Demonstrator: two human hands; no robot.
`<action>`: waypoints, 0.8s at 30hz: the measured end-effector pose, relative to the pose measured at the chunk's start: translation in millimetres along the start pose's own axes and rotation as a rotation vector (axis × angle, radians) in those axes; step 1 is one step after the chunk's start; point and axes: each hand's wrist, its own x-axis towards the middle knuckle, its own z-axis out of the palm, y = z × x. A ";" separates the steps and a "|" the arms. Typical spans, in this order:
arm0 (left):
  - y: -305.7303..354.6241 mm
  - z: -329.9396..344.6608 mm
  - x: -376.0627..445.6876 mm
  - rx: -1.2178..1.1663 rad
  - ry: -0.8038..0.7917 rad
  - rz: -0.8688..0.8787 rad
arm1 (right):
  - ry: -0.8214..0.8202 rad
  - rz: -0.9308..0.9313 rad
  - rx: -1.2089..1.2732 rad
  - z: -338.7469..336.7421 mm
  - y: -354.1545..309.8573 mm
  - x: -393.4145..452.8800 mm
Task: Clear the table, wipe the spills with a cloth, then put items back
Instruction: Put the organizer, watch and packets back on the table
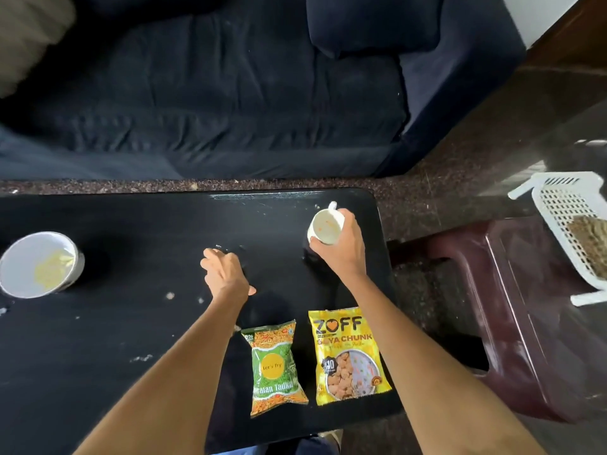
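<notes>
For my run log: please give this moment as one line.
stage: clearing | right hand: grips cup | left hand: on table | bowl, two packets: untouched

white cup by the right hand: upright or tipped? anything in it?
Tipped. The white cup, gripped by the right hand, leans with its mouth toward the camera. Inside shows only orange residue, no liquid.

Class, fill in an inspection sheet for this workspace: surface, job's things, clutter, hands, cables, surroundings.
Surface: black table, crumbs and pale smears on it.
Job's things: white cup, stained inside; white bowl with yellowish residue; green snack packet; yellow packet.
Clutter: nothing seen beyond the crumbs.
Hands: right hand grips the cup; left hand fingers curled at the tabletop, contents unclear.
Cables: nothing seen.
Surroundings: dark sofa; maroon stool; white basket.
</notes>
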 end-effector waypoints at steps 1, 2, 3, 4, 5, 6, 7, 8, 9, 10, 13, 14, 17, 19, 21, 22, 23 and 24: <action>1.2 0.1 0.7 0.008 0.001 -0.004 | -0.012 -0.012 -0.019 -1.6 0.7 2.3; 2.3 0.6 1.5 0.010 0.001 -0.013 | -0.018 -0.022 -0.034 -3.4 1.3 4.4; 2.2 1.5 1.9 0.007 0.003 -0.022 | -0.023 -0.034 -0.043 -4.3 2.2 5.3; 1.9 2.5 1.9 0.001 0.010 -0.029 | -0.025 -0.042 -0.048 -4.8 3.0 5.3; 1.6 3.0 2.6 -0.004 0.016 -0.035 | -0.023 -0.048 -0.047 -4.7 2.9 4.9; 1.7 3.7 2.9 -0.009 0.019 -0.036 | -0.019 -0.046 -0.041 -4.5 3.6 4.4; 1.9 4.0 3.0 -0.021 0.022 -0.036 | -0.015 -0.038 -0.032 -4.1 4.3 3.7; 1.8 3.8 2.9 -0.029 0.025 -0.031 | -0.009 -0.030 -0.027 -4.2 4.1 3.0; 2.4 3.1 2.1 -0.041 0.026 -0.027 | -0.004 -0.020 -0.029 -4.7 3.8 2.9; 2.1 3.0 1.1 -0.056 0.028 -0.024 | -0.003 -0.006 -0.033 -4.3 3.2 2.0; -1.7 3.7 -1.4 -0.094 0.027 -0.009 | -0.020 0.035 -0.080 -1.1 -0.1 -1.2; -2.1 3.9 -1.4 -0.100 0.027 0.000 | -0.019 0.036 -0.102 -0.7 -0.6 -2.4; -5.0 3.3 -1.1 -0.127 0.017 0.034 | 0.067 0.009 -0.162 3.0 -0.2 -13.9; -8.8 4.4 0.4 -0.195 0.006 0.043 | 0.077 -0.005 -0.235 6.9 -2.1 -28.0; -20.1 5.5 -1.7 -0.197 0.019 0.091 | 0.060 -0.043 -0.317 13.0 -6.6 -48.9; -26.4 7.5 -4.7 -0.179 0.041 0.132 | 0.079 -0.081 -0.362 15.6 -9.3 -60.5; -33.0 11.5 -6.9 -0.175 0.071 0.173 | 0.110 -0.114 -0.402 17.4 -11.7 -70.2; -40.1 16.1 -11.2 -0.186 0.081 0.206 | 0.144 -0.137 -0.424 19.0 -12.6 -80.0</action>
